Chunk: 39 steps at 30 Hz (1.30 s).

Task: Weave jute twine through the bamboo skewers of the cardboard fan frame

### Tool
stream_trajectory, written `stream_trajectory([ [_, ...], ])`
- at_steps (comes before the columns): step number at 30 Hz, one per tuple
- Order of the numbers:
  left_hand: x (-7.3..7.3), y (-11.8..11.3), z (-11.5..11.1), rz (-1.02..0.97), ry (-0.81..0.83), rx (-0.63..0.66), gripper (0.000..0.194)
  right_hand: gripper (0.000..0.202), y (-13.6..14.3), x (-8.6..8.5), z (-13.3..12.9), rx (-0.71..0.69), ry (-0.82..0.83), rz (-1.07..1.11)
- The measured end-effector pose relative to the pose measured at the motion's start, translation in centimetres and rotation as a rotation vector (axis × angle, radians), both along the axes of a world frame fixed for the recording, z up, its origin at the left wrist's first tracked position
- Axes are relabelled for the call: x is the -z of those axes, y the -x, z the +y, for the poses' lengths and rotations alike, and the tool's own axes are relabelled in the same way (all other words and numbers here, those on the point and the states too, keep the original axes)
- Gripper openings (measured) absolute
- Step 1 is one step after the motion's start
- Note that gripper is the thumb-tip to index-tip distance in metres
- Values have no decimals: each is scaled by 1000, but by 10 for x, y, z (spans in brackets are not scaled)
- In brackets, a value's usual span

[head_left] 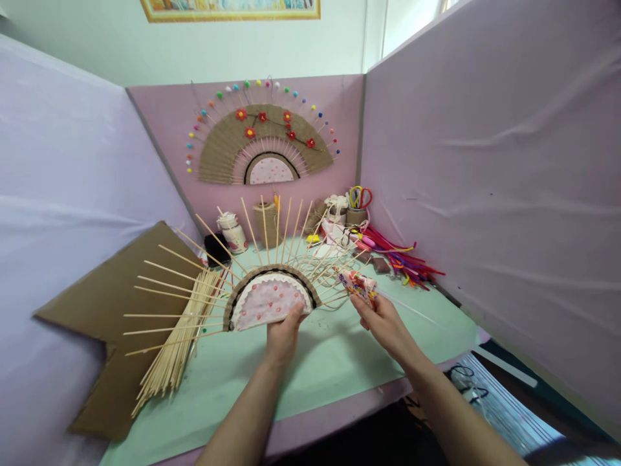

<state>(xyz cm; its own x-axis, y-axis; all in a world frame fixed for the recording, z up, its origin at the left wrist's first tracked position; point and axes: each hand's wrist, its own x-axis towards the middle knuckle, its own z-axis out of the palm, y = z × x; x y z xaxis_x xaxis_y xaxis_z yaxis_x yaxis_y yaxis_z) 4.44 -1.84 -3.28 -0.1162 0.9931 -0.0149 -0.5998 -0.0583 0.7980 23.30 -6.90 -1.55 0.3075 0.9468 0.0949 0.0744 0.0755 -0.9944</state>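
My left hand (284, 336) is closed on the lower edge of a half-round cardboard fan base (266, 301), thumb in front. Pink flower-patterned fabric with a white scalloped edge covers its middle, and a black braid runs along the brown rim. Thin wooden sticks (264, 226) spread out from the rim like rays. To the right of it, my right hand (376, 314) is wrapped round a brightly patterned glue gun (358, 285), apart from the base. A pale translucent strip runs from behind that hand to the right.
A bundle of wooden sticks (182, 336) lies at left on brown cardboard (111, 304). Behind stand a white bottle (233, 233), a twine spool (266, 225) and a pot with scissors (356, 213). Pipe cleaners (398, 255) lie at right. A finished fan (266, 139) hangs on the back panel.
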Motion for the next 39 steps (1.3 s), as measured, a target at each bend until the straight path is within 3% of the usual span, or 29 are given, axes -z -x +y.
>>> stream_trajectory([
  [14, 4, 0, -1, 53, 18, 13, 46, 47, -11, 12, 6, 109, 52, -39],
  [20, 5, 0, 0, 39, 23, 25, 49, 44, -12, -3, 1, 47, -34, 298],
  [26, 3, 1, 1, 18, 28, 24, 48, 38, -8, -11, -3, 72, -115, 556],
  [39, 3, 0, 2, -10, 20, -30, 53, 33, -2, -2, -9, -7, -113, 463],
])
